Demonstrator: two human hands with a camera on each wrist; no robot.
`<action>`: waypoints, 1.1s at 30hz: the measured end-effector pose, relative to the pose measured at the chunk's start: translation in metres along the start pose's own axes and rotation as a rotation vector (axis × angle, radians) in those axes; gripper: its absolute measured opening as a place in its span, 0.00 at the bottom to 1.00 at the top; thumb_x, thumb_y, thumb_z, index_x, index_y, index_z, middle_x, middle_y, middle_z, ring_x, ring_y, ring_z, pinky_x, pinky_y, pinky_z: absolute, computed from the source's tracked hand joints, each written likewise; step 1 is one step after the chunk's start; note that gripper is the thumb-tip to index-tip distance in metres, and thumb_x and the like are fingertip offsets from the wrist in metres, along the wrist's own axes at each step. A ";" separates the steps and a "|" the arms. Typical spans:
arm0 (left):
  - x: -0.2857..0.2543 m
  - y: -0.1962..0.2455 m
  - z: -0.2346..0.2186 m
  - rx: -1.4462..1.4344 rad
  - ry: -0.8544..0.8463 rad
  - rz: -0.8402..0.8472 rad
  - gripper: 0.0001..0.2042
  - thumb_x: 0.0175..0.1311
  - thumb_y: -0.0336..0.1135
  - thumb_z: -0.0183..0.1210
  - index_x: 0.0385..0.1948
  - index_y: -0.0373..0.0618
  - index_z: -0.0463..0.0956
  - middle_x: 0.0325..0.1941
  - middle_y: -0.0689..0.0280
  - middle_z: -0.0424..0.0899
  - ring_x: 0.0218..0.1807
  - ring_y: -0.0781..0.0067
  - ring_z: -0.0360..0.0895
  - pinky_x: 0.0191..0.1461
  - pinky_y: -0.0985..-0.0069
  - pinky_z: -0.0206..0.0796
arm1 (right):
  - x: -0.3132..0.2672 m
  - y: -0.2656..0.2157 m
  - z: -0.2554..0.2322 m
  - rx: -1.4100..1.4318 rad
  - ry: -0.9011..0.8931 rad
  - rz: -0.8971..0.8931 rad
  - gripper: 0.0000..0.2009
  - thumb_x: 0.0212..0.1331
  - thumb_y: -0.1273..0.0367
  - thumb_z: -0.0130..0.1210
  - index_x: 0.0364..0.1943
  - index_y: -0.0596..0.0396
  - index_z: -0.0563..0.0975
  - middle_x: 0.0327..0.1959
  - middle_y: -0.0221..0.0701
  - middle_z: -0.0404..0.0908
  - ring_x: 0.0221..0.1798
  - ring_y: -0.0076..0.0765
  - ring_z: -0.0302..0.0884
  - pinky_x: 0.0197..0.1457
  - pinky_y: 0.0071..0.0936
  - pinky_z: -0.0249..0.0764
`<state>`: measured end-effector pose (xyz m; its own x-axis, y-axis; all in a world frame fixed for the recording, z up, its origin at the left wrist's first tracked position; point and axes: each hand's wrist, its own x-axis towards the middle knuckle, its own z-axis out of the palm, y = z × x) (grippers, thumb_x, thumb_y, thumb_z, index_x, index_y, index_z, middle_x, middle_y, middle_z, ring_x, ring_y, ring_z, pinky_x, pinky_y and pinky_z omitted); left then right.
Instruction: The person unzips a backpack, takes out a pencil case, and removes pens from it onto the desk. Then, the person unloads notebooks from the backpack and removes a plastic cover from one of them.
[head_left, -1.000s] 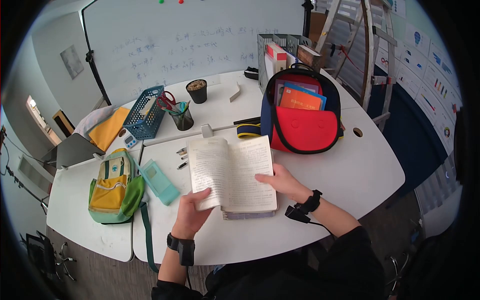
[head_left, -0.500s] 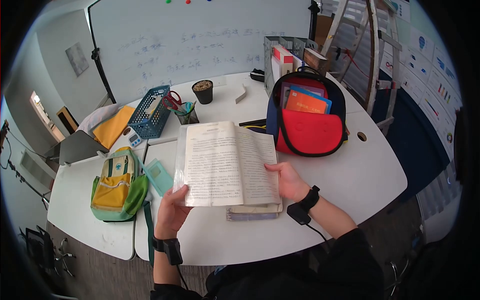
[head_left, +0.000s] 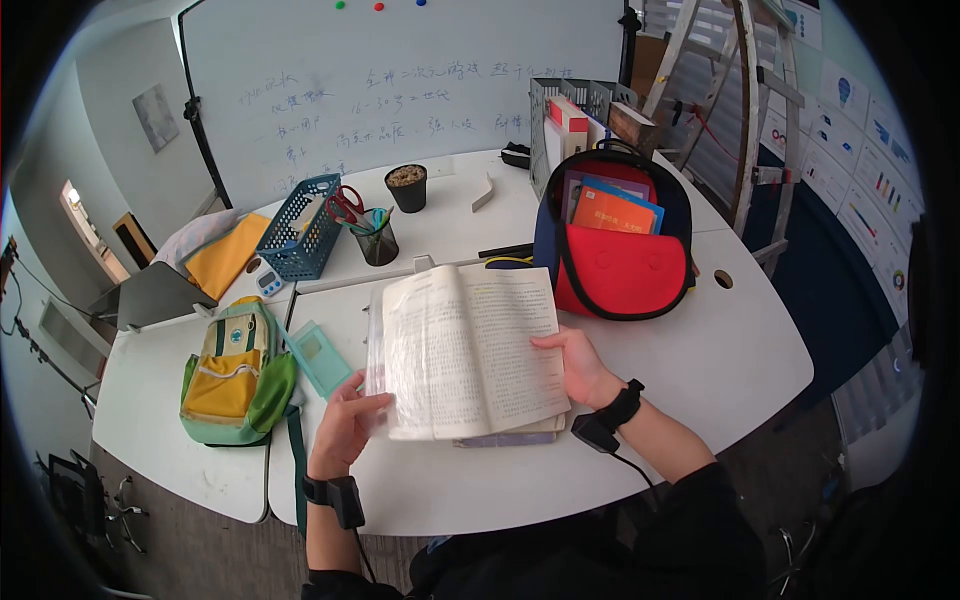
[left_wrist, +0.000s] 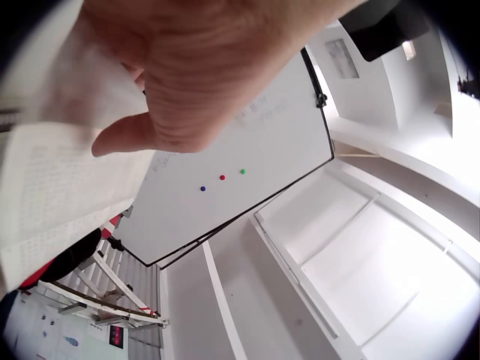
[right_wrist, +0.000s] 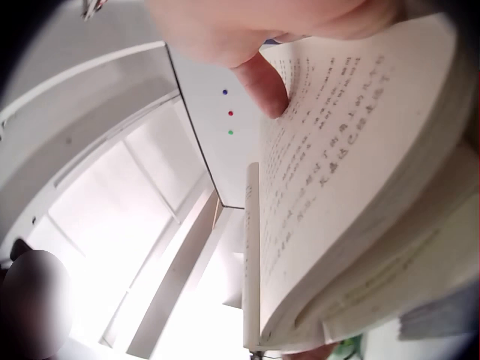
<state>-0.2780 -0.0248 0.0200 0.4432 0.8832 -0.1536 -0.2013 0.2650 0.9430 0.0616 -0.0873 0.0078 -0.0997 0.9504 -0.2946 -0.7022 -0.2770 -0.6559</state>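
An open book with printed pages and a clear plastic cover is held up over the near part of the table. My left hand pinches its left edge, thumb toward the front, by the clear cover. On the other side my right hand grips the right edge; its thumb lies on the printed page in the right wrist view, the other fingers mostly hidden behind. The left page bows upward and looks slightly blurred. Beneath the held book, the edge of another book shows on the table.
A red and navy backpack with books inside stands behind on the right. On the left are a green and yellow backpack and a teal case. Farther back are a blue basket, a pen holder and a potted plant.
The left hand has moved left from the page's lower corner to the book's left edge. The book rose and spread wider, then dipped a little; its left page now bows. The right hand keeps its grip.
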 end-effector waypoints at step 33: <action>0.039 -0.049 0.068 -0.152 -0.099 -0.109 0.17 0.70 0.38 0.61 0.56 0.40 0.77 0.50 0.68 0.82 0.50 0.77 0.80 0.53 0.79 0.74 | -0.028 0.039 0.033 -0.030 -0.124 -0.308 0.23 0.74 0.60 0.43 0.63 0.62 0.69 0.60 0.39 0.77 0.59 0.38 0.79 0.65 0.37 0.74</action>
<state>-0.1917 -0.0292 -0.0127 0.5516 0.8058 -0.2154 -0.2737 0.4188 0.8658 0.0136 -0.1198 0.0136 0.0272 0.9996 0.0063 -0.6919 0.0234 -0.7216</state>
